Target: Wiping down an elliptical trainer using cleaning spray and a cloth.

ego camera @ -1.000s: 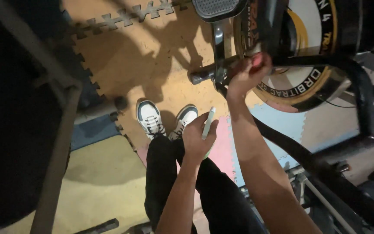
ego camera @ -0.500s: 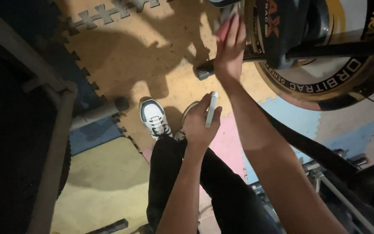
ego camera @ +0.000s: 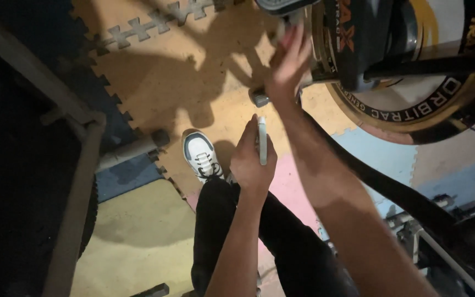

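Note:
My left hand [ego camera: 251, 159] is shut around a slim pale phone [ego camera: 263, 141], held edge-on above my legs. My right hand [ego camera: 291, 63] reaches forward with fingers spread, blurred, close to the black and gold flywheel housing [ego camera: 408, 104] of an exercise bike and just above a crank end [ego camera: 259, 99]. It holds nothing that I can see. Below are my black trousers [ego camera: 281, 242] and one white trainer [ego camera: 200, 155].
Interlocking foam mats [ego camera: 193, 71] in orange, blue, pink and yellow cover the floor. A grey metal frame bar [ego camera: 75, 181] runs down the left. A black curved tube [ego camera: 391, 190] of the bike crosses lower right, with metal parts [ego camera: 413, 225] beneath.
My right hand let go of the bike part it gripped, rose and opened its fingers. My left hand kept the phone and turned it edge-on. The view shifted closer to the bike.

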